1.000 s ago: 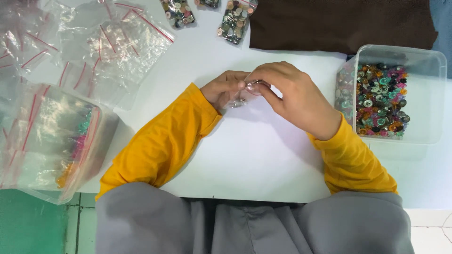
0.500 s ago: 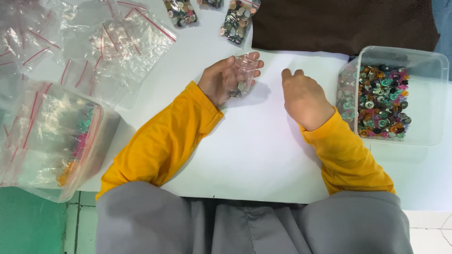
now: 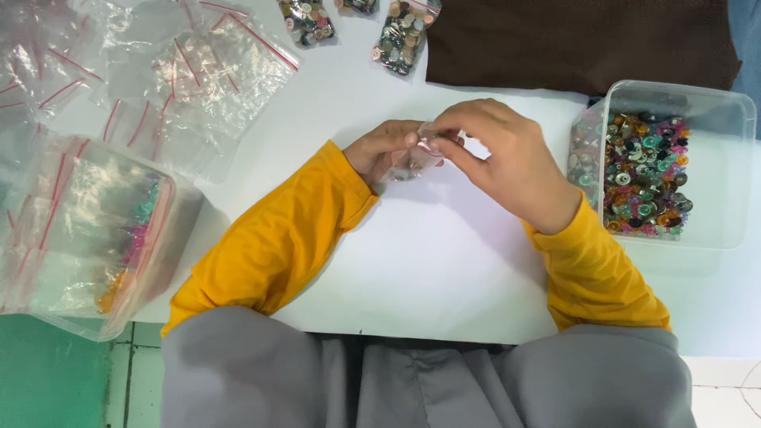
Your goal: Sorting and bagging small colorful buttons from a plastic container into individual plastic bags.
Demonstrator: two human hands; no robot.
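Both of my hands meet over the white table (image 3: pixel 444 261), pinching one small clear zip bag (image 3: pixel 412 161) with a few buttons inside. My left hand (image 3: pixel 382 147) grips the bag's left side from below. My right hand (image 3: pixel 495 154) pinches its top edge with thumb and fingertips. Both sleeves are yellow. The bag is partly hidden by my fingers.
A clear plastic tub (image 3: pixel 717 170) of mixed coloured buttons stands at the right. Two filled small button bags (image 3: pixel 403 32) (image 3: pixel 307 19) lie at the far edge. Empty red-striped zip bags (image 3: pixel 198 71) are piled at the left, above a larger bag (image 3: pixel 87 230). Brown cloth (image 3: pixel 579 40) lies at the back.
Half a second ago my right hand lay flat on the table while the left held the bag alone. The right hand has come back and pinches the bag's top.
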